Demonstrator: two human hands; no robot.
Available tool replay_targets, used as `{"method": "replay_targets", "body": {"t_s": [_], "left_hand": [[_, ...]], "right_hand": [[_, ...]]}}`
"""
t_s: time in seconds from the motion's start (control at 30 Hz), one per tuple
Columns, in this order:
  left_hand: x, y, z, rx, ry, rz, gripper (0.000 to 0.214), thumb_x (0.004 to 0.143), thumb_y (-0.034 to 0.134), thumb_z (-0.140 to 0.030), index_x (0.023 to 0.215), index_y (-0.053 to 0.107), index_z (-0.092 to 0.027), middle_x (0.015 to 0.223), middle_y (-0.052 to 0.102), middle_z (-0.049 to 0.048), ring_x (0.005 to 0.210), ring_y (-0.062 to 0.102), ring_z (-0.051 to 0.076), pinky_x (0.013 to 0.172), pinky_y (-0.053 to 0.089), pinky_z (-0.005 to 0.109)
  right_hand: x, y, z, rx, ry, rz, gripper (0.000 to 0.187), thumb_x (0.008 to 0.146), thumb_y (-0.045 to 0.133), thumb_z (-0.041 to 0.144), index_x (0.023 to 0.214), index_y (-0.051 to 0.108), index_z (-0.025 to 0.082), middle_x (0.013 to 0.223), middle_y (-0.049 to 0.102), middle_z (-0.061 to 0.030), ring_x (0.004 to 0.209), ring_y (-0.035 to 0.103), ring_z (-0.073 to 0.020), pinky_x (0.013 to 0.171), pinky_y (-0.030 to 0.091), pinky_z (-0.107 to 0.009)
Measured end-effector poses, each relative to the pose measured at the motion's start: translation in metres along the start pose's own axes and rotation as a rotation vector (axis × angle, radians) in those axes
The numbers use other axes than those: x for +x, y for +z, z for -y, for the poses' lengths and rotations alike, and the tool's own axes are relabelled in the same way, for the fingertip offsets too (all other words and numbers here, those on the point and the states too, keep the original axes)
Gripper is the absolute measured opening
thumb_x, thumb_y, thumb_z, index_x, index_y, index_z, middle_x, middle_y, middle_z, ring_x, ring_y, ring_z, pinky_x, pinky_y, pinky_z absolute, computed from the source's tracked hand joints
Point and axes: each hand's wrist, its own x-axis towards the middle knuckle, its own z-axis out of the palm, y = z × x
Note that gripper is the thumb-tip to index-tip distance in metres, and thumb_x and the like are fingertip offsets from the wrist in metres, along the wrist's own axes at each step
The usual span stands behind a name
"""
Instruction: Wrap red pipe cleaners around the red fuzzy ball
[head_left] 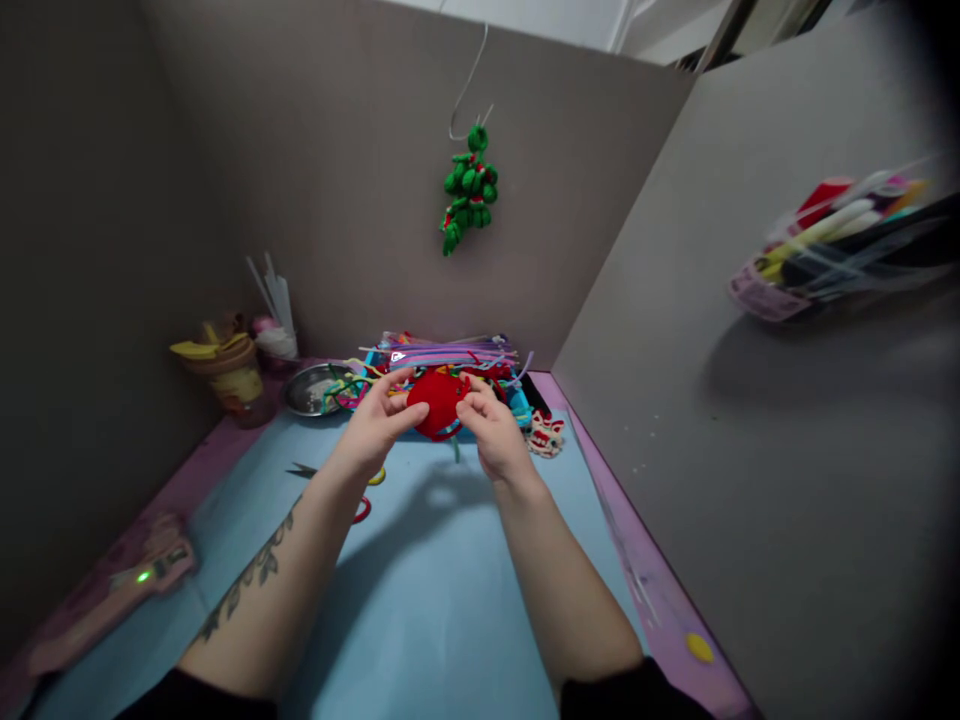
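A round red fuzzy craft piece [433,402] is held up between my two hands, above the far part of the blue mat [450,620]. My left hand [382,415] pinches its left edge between thumb and fingers. On the opposite edge, my right hand [491,420] grips it the same way, near a small dark detail that is too small to make out. Behind the piece stands a blue tray [521,408] full of colourful pipe cleaners [457,352]. Scissors [361,510] with red and yellow handles lie partly hidden under my left forearm.
A pink glue gun [112,605] with a green light lies at the left. A metal bowl [307,390] and a pot of tools [232,375] stand at the back left. A red-and-white piece [546,436] lies right of the tray. A green ornament [471,190] hangs on the back wall.
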Motion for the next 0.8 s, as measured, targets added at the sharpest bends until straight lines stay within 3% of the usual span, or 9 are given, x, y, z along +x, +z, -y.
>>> {"method": "replay_targets", "body": {"t_s": [0.13,0.3,0.37,0.47,0.57,0.67,0.8], "left_hand": [[0.001,-0.005,-0.003,0.061,0.017,0.028,0.077,0.062,0.081,-0.025,0.127,0.042,-0.013,0.079,0.071,0.0037,0.069,0.067,0.015,0.072,0.050,0.029],[0.001,-0.006,-0.004,0.063,0.029,-0.026,0.077,0.063,0.081,-0.027,0.128,0.043,-0.014,0.085,0.072,0.0065,0.072,0.067,0.017,0.072,0.051,0.031],[0.003,-0.006,-0.002,0.083,0.045,-0.035,0.074,0.065,0.079,-0.029,0.128,0.044,-0.014,0.086,0.071,0.0070,0.073,0.066,0.017,0.072,0.051,0.030],[0.005,-0.007,0.000,0.155,0.229,-0.201,0.055,0.068,0.076,-0.029,0.117,0.053,-0.017,0.092,0.067,0.0052,0.080,0.064,0.015,0.073,0.049,0.026],[0.002,-0.005,-0.003,0.223,0.381,-0.352,0.038,0.070,0.074,-0.027,0.103,0.058,-0.018,0.081,0.063,0.0010,0.075,0.061,0.012,0.069,0.046,0.022],[-0.007,0.003,-0.006,0.303,0.275,-0.195,0.038,0.072,0.073,-0.027,0.105,0.059,-0.017,0.074,0.066,0.0023,0.071,0.062,0.014,0.066,0.046,0.023],[-0.017,0.018,-0.004,0.415,0.246,-0.141,0.054,0.069,0.074,-0.023,0.119,0.053,-0.018,0.081,0.069,0.0042,0.071,0.063,0.016,0.060,0.047,0.023]], "right_hand": [[-0.001,-0.001,0.001,-0.073,0.062,0.039,0.030,0.074,0.062,0.047,0.061,0.058,0.020,0.133,0.052,-0.0105,0.134,0.038,-0.0264,0.109,0.025,-0.038],[-0.003,-0.002,0.003,-0.118,0.039,0.034,0.021,0.071,0.069,0.039,0.065,0.064,0.019,0.144,0.043,-0.0091,0.136,0.035,-0.0255,0.112,0.020,-0.039],[-0.002,-0.001,0.002,-0.066,0.040,0.034,0.021,0.069,0.072,0.037,0.063,0.065,0.019,0.142,0.045,-0.0083,0.136,0.035,-0.0257,0.112,0.021,-0.039],[0.001,0.003,-0.002,0.087,0.041,-0.046,0.024,0.069,0.073,0.038,0.058,0.062,0.019,0.126,0.060,-0.0079,0.128,0.044,-0.0252,0.110,0.027,-0.039],[0.005,0.005,-0.005,0.274,0.094,-0.124,0.024,0.068,0.073,0.042,0.064,0.065,0.019,0.098,0.070,-0.0060,0.112,0.055,-0.0240,0.103,0.036,-0.040],[0.006,0.008,-0.006,0.385,0.118,-0.128,0.025,0.067,0.075,0.042,0.073,0.068,0.019,0.085,0.071,-0.0034,0.098,0.061,-0.0221,0.097,0.042,-0.039],[0.002,0.012,-0.003,0.417,0.087,-0.113,0.027,0.069,0.074,0.042,0.081,0.070,0.019,0.084,0.072,-0.0022,0.094,0.062,-0.0202,0.094,0.044,-0.037]]}}
